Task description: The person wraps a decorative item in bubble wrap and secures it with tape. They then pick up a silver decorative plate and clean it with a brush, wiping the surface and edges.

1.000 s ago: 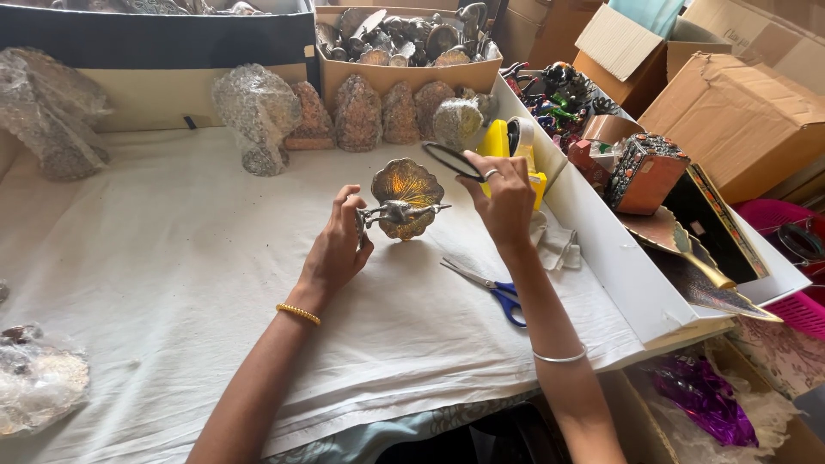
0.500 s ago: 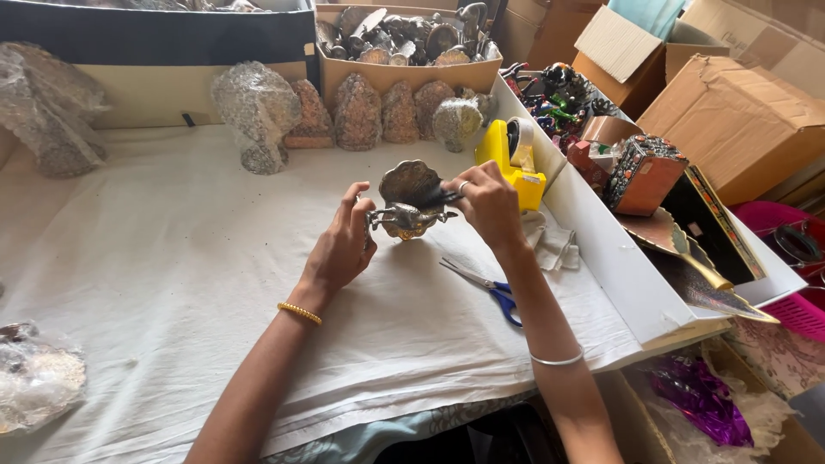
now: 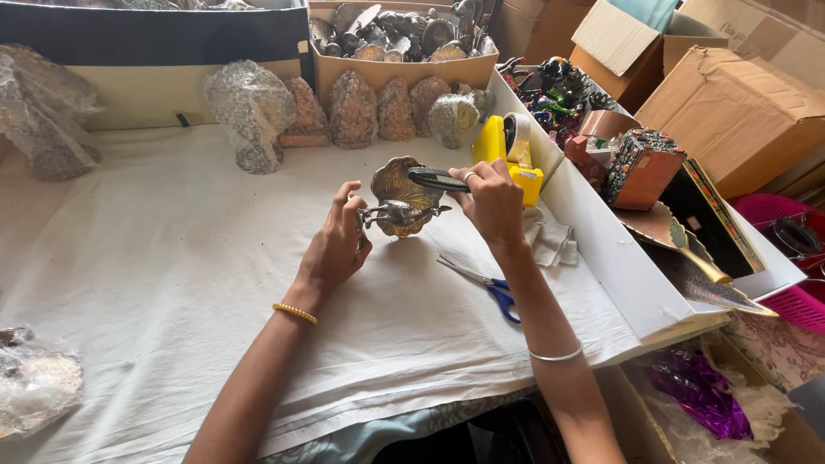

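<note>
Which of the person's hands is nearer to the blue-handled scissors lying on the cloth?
Right. The right hand is above the blue-handled scissors, with its forearm passing just beside them. The left hand is farther off to their left, at the brass ornament.

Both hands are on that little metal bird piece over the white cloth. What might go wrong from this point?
The left hand grips the metal bird figure only at its edge, while the right hand presses a dark tool against it; a slip might drop it or scratch the finish. The blue-handled scissors lie just below the right forearm, so a lowered arm may catch them. The yellow tape dispenser sits close behind the right hand and may get knocked.
</note>
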